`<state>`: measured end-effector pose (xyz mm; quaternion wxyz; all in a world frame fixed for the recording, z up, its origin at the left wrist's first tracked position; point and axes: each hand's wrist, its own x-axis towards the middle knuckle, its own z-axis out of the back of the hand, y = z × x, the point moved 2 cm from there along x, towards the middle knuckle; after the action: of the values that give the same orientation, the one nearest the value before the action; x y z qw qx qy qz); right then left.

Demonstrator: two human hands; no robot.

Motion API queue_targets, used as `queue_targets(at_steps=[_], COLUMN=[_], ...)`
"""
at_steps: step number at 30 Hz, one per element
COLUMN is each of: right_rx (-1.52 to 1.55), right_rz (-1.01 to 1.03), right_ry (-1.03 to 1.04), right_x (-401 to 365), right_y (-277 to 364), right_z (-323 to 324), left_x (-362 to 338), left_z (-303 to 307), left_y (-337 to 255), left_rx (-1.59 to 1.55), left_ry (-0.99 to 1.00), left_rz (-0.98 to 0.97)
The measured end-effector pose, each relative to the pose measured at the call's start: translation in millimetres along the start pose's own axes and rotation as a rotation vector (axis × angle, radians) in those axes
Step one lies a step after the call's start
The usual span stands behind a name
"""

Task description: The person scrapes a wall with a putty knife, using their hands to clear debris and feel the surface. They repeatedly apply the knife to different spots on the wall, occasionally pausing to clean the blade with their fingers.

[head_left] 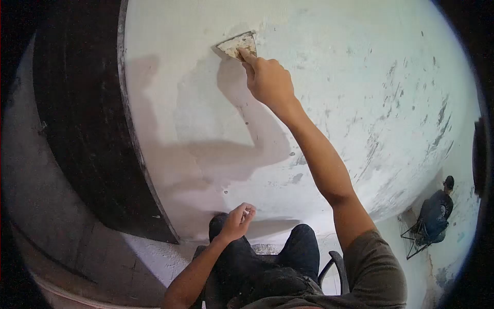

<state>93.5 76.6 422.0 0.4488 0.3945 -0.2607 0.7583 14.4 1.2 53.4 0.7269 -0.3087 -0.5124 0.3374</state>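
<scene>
My right hand (271,85) is raised high against the pale wall (329,62), fingers wrapped round a putty knife (238,46). Its wide blade is crusted with whitish putty, and one finger presses along it. The blade's edge appears to meet the wall's surface, beside a damp-looking grey patch (200,103). Low in front of me, my left hand (236,222) is closed above my left knee. Something small and whitish seems to show between its curled fingers, too small to name.
A dark panel (87,118) with a worn edge borders the wall on the left. I sit on a chair with a dark armrest (337,268). Far right, a dark bundle (436,213) rests on a folding stand. Black scuffs mark the right part of the wall.
</scene>
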Motion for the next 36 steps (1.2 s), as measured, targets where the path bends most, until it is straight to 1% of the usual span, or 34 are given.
queue_targets(at_steps=[5, 8, 10, 14, 17, 19, 20, 23, 26, 28, 33, 35, 36], right_rx=[0.090, 0.107, 0.099, 0.127, 0.134, 0.156, 0.154, 0.167, 0.159, 0.172, 0.152, 0.226, 0.227], right_rz=[0.039, -0.008, -0.018, -0.028, 0.016, -0.053, -0.051, -0.052, -0.025, -0.034, -0.011, -0.023, -0.025], right_ry=[-0.063, -0.026, -0.062, -0.055, -0.126, -0.081, -0.082, -0.113, -0.130, -0.211, -0.203, -0.157, -0.155], right_x=[0, 0, 1, 6, 5, 4, 4, 7, 8, 15, 5, 3, 5], right_y=[0, 2, 2, 5, 7, 7, 9, 6, 7, 6, 9, 9, 9], right_z=[-6, -5, -9, -12, -14, -16, -18, -20, -22, -16, -15, -13, -14], left_x=[-1, -2, -2, -2, -1, -2, -3, -1, -3, -3, -3, -1, -1], left_z=[3, 5, 4, 5, 4, 5, 6, 5, 4, 3, 4, 7, 8], left_y=[0, -1, -1, -6, -8, -6, -4, -6, -4, -1, -6, -9, -10], left_rx=[-0.009, -0.014, 0.013, -0.003, -0.006, -0.049, -0.050, -0.026, -0.040, -0.041, -0.049, -0.047, -0.031], left_ry=[0.029, 0.016, 0.025, 0.015, 0.011, -0.001, -0.001, -0.018, 0.007, -0.031, -0.009, -0.022, 0.014], left_rz=[0.028, -0.008, 0.030, 0.035, 0.029, -0.008, -0.010, -0.029, -0.010, -0.025, 0.000, -0.008, 0.049])
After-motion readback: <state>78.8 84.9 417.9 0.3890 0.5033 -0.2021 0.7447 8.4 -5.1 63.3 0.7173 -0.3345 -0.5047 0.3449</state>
